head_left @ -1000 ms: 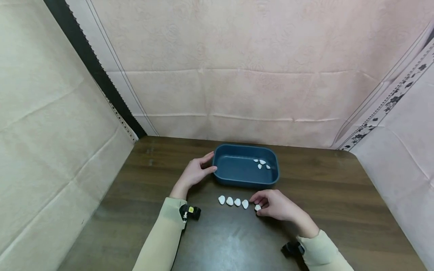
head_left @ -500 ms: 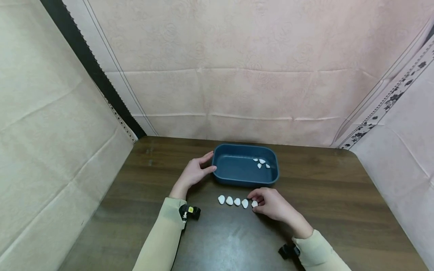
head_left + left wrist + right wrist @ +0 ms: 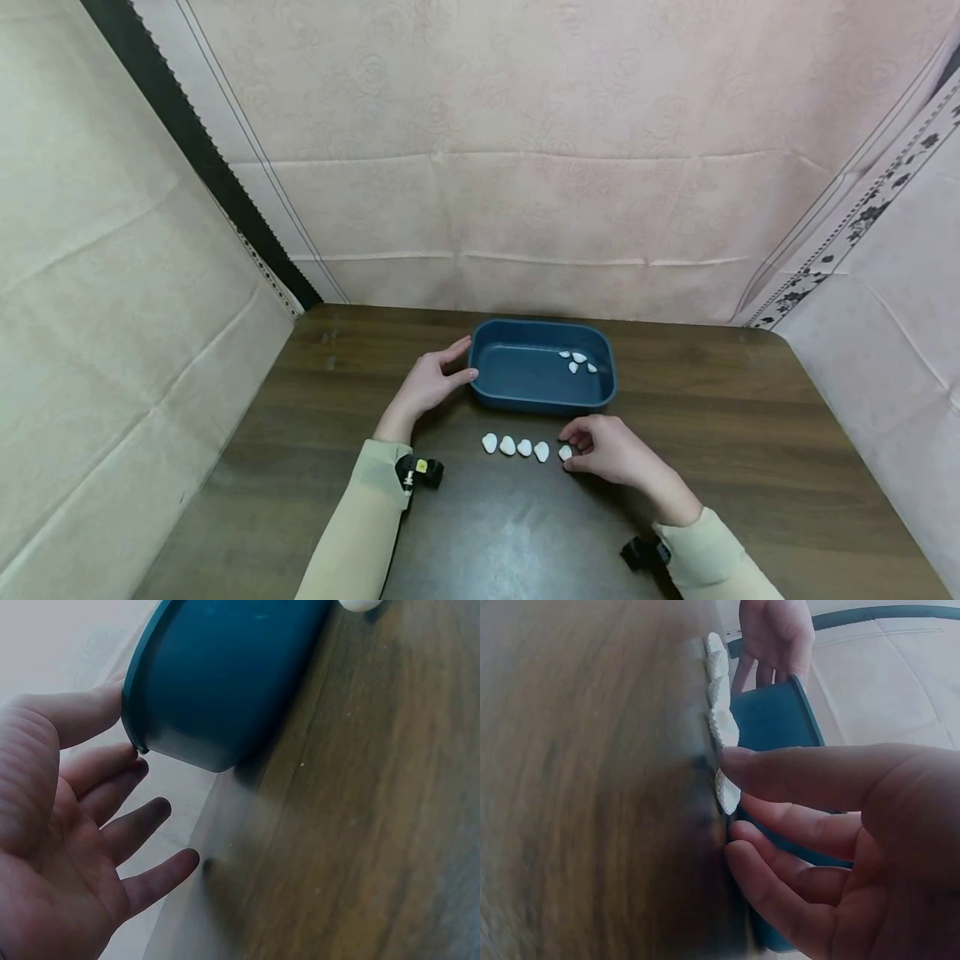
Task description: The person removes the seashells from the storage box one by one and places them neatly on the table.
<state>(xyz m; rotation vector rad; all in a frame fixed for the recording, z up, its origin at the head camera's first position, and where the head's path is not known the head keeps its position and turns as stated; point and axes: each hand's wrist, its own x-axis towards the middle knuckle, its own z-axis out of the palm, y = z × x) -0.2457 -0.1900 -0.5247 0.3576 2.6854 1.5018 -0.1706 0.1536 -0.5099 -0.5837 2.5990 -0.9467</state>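
In the head view, a row of small white seashells lies on the table in front of a blue tray. My right hand pinches the rightmost seashell at the row's end, apart from its neighbour by a small gap. From the right wrist, the thumb partly covers this seashell, whose edge looks ridged. My left hand touches the tray's left end with thumb and index finger; its other fingers reach out loosely in the left wrist view.
Several smaller white seashells lie inside the tray, toward its right side. Pale cloth hangs behind the brown wooden table and along both sides. Each wrist wears a black camera.
The right hand has shifted the rightmost seashell a little up and left toward the row, then slightly back right. The left hand and the tray stay where they were.
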